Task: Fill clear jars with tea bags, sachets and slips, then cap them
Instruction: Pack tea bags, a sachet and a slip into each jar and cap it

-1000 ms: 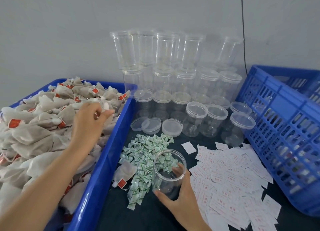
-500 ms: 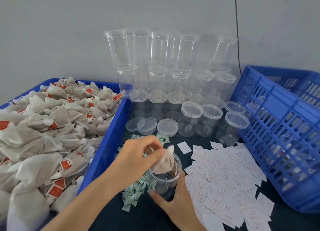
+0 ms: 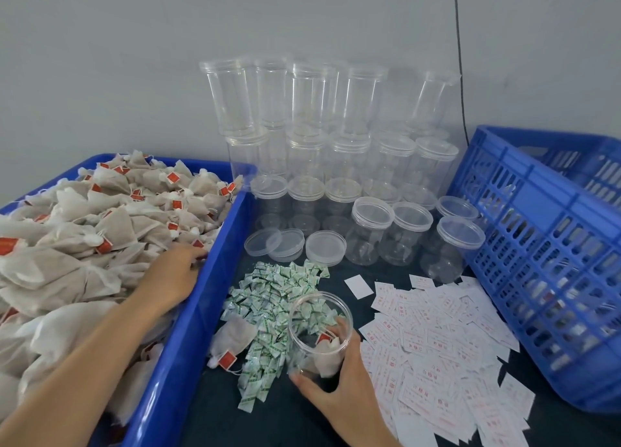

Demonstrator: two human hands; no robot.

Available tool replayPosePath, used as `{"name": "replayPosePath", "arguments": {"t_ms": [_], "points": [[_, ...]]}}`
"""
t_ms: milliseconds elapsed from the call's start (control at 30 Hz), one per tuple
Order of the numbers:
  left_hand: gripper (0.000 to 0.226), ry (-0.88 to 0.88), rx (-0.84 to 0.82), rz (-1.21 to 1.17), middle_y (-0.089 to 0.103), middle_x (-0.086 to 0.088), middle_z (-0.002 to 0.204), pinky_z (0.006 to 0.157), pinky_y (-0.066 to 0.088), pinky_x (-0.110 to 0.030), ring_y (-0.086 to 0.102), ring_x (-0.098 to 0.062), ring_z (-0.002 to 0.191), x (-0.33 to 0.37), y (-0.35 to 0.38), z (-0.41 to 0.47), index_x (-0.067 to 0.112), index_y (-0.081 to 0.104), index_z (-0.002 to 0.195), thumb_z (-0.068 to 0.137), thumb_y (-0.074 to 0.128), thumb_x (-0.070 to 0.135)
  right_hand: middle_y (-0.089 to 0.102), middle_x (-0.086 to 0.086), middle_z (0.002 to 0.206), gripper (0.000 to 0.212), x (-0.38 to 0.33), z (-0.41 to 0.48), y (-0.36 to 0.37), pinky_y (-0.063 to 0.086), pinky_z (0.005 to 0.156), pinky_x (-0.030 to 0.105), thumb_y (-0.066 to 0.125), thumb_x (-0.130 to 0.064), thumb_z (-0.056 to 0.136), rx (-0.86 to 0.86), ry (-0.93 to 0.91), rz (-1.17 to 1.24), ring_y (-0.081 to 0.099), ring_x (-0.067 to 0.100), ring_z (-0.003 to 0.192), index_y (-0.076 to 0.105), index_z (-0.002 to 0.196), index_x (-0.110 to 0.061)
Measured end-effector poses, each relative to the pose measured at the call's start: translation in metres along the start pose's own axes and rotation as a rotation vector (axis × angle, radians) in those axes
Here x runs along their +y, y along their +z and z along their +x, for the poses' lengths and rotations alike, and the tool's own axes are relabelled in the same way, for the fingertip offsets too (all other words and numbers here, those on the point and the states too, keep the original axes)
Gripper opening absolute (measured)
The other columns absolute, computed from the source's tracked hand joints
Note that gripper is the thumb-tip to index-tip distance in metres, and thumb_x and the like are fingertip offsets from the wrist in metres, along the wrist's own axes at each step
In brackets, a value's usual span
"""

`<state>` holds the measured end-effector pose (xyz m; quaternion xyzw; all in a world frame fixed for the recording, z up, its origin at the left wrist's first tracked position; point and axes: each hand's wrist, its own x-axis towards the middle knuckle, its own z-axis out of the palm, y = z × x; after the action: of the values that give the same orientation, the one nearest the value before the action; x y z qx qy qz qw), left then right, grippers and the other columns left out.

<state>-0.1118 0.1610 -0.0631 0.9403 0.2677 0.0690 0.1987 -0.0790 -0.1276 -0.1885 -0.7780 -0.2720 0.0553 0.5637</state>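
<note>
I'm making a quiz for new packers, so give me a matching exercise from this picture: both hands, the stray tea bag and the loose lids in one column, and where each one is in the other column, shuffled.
Column one
1. left hand
2. right hand
3. stray tea bag
4. loose lids

Column two
A. between the capped jars and the sachet pile
B. around the open jar
C. in the blue tub, on the heaped tea bags
D. on the table, at the sachet pile's left edge

Pairs: 1-C, 2-B, 3-D, 4-A
</note>
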Motion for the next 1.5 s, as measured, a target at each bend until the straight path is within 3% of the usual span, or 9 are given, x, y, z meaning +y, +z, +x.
{"name": "replayPosePath", "arguments": {"t_ms": [133, 300, 467, 633, 867, 1067, 1233, 1367, 1500], "points": [[0.044, -0.033, 0.021, -0.054, 0.061, -0.012, 0.118, 0.087, 0.048, -0.039, 0.059, -0.028, 0.104, 0.000, 0.000, 0.002, 0.012, 0.045, 0.139, 0.095, 0.053, 0.008, 0.040, -0.037, 0.139, 0.098, -0.001, 0.000, 0.000, 0.032, 0.096, -0.002, 0.079, -0.073, 0.063, 0.013, -0.004, -0.011, 0.042, -0.013, 0.129, 0.012, 0.135, -0.073], [0.017, -0.046, 0.043, 0.179, 0.064, -0.011, 0.096, 0.077, 0.051, -0.041, 0.061, -0.027, 0.086, 0.003, -0.002, 0.014, 0.009, 0.063, 0.098, 0.092, 0.048, 0.004, 0.041, -0.039, 0.137, 0.097, -0.002, 0.000, 0.001, 0.032, 0.094, -0.003, 0.080, -0.073, 0.062, 0.017, 0.003, -0.011, 0.043, -0.015, 0.127, 0.015, 0.134, -0.073], [0.012, -0.038, 0.312, 0.078, 0.052, -0.007, 0.096, 0.071, 0.043, -0.037, 0.054, -0.025, 0.086, 0.006, -0.001, 0.022, 0.012, 0.060, 0.077, 0.089, 0.063, 0.012, 0.046, -0.033, 0.137, 0.099, 0.000, 0.001, 0.001, 0.035, 0.091, -0.003, 0.081, -0.070, 0.063, -0.002, 0.014, -0.023, 0.048, -0.011, 0.125, 0.018, 0.139, -0.064], [0.009, 0.139, 0.510, -0.101, 0.054, -0.003, 0.093, 0.071, 0.038, -0.030, 0.049, -0.017, 0.083, 0.025, -0.024, 0.011, 0.015, 0.053, 0.086, 0.094, 0.056, 0.018, 0.045, -0.031, 0.140, 0.103, 0.001, 0.002, 0.002, 0.035, 0.094, -0.001, 0.080, -0.072, 0.063, -0.012, 0.012, -0.027, 0.046, -0.010, 0.127, 0.019, 0.144, -0.055], [0.014, 0.144, 0.007, -0.951, 0.070, -0.005, 0.082, 0.058, 0.059, -0.029, 0.070, -0.018, 0.074, 0.092, -0.042, -0.048, 0.005, 0.057, 0.081, 0.092, 0.061, 0.012, 0.046, -0.035, 0.135, 0.100, 0.000, 0.001, 0.000, 0.039, 0.084, -0.003, 0.079, -0.073, 0.061, -0.015, 0.027, 0.009, 0.050, -0.013, 0.120, 0.018, 0.140, -0.063], [0.012, 0.257, -0.138, -0.602, 0.067, 0.006, 0.083, 0.074, 0.051, -0.019, 0.062, -0.002, 0.080, 0.123, -0.010, -0.068, 0.019, 0.062, 0.085, 0.085, 0.071, 0.027, 0.040, -0.036, 0.139, 0.103, 0.001, 0.001, -0.001, 0.034, 0.097, 0.001, 0.077, -0.075, 0.060, -0.008, 0.025, -0.013, 0.043, -0.012, 0.129, 0.010, 0.137, -0.069], [0.011, 0.237, 0.253, -0.035, 0.063, 0.005, 0.101, 0.077, 0.048, -0.025, 0.058, -0.010, 0.091, 0.089, -0.026, -0.049, 0.019, 0.061, 0.103, 0.092, 0.060, 0.024, 0.043, -0.032, 0.141, 0.099, 0.001, 0.001, 0.001, 0.035, 0.099, 0.003, 0.079, -0.072, 0.063, -0.009, 0.013, -0.022, 0.045, -0.007, 0.131, 0.013, 0.136, -0.070], [0.028, -0.040, 0.313, 0.563, 0.059, -0.007, 0.113, 0.087, 0.047, -0.039, 0.055, -0.024, 0.106, 0.017, -0.044, -0.027, 0.015, 0.059, 0.113, 0.085, 0.064, 0.020, 0.040, -0.032, 0.141, 0.101, 0.001, 0.001, 0.001, 0.034, 0.098, 0.001, 0.080, -0.072, 0.062, -0.007, 0.002, -0.032, 0.043, -0.009, 0.130, 0.011, 0.136, -0.072], [0.017, -0.208, 0.216, 0.536, 0.052, -0.014, 0.097, 0.077, 0.051, -0.051, 0.053, -0.034, 0.093, -0.051, -0.048, -0.012, 0.005, 0.063, 0.090, 0.076, 0.073, 0.003, 0.041, -0.033, 0.140, 0.098, 0.000, 0.001, 0.000, 0.033, 0.097, 0.000, 0.080, -0.071, 0.062, -0.008, -0.004, -0.024, 0.044, -0.010, 0.129, 0.013, 0.133, -0.073]]}}
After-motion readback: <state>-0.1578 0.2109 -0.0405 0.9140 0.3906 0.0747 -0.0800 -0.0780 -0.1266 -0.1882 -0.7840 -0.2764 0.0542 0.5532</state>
